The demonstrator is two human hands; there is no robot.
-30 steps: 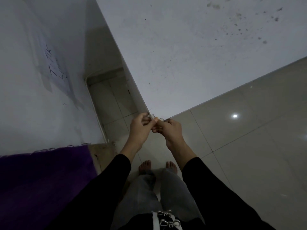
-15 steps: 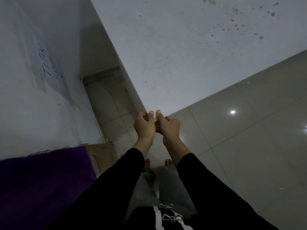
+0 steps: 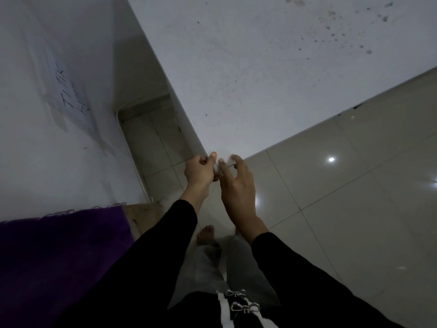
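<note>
The two hands were pinching together a moment ago; now the right hand (image 3: 238, 188) is coming away, its blurred fingers spreading loose. The left hand (image 3: 199, 172) is keeping the small pale piece (image 3: 215, 170) pinched under its thumb, out in front of the wall corner (image 3: 205, 147). The piece is probably passing to the left hand alone.

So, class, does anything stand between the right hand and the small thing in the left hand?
Nothing visible does. The left hand pinches the small pale thing, and the right hand reaches in right beside it. Blur hides whether the right hand touches it.
</note>
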